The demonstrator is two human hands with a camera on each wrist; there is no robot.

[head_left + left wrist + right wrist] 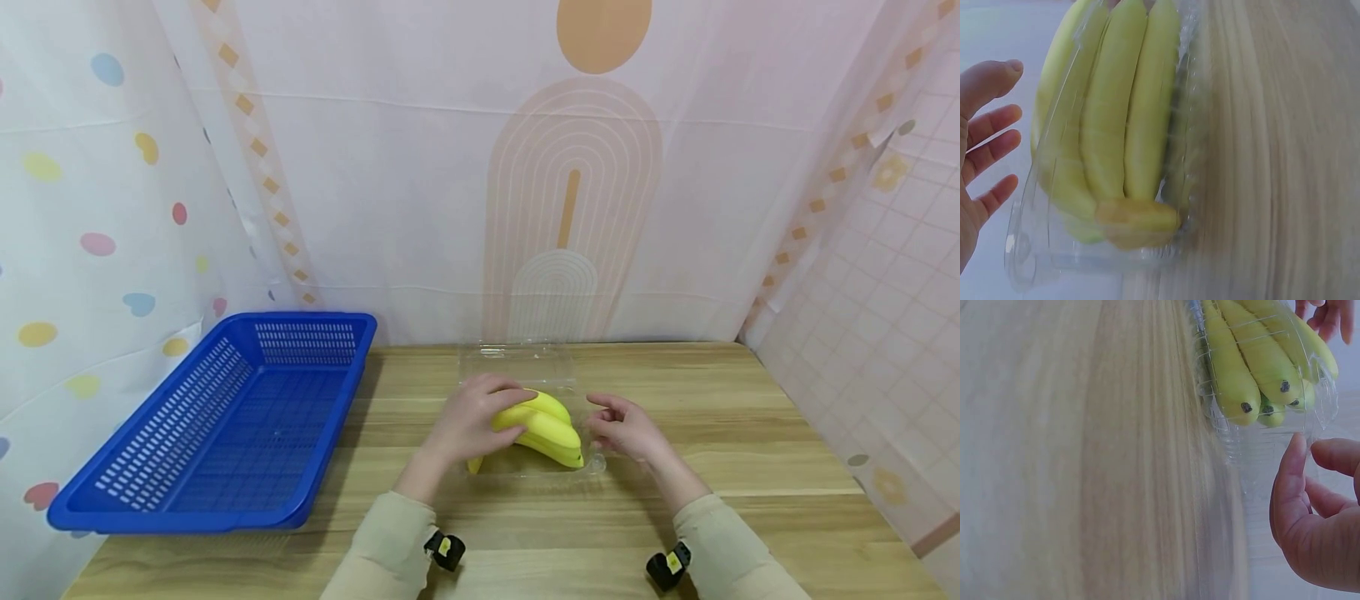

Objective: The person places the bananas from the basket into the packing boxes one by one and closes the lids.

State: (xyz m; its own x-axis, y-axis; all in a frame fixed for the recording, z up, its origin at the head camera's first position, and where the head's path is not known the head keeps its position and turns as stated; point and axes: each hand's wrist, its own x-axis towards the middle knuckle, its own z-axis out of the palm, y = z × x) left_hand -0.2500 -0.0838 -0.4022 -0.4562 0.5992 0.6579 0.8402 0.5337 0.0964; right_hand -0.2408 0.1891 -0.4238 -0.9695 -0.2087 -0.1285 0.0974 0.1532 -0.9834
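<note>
A bunch of yellow bananas (551,429) lies in a clear plastic clamshell box (525,475). Its lid (517,364) is folded back toward the wall. Over the stem end, my left hand (476,417) hovers with fingers spread. In the left wrist view, a gap shows between that hand (979,137) and the bananas (1110,112). At the box's right end, my right hand (622,429) pinches the thin plastic rim between thumb and forefinger, as the right wrist view shows with the hand (1322,512) beside the dark banana tips.
A blue plastic basket (300,500) with slotted walls stands on the left of the wood-grain table (720,417). Patterned cloth (420,208) hangs behind the table and along both sides. A black wrist camera (446,550) sits on each sleeve.
</note>
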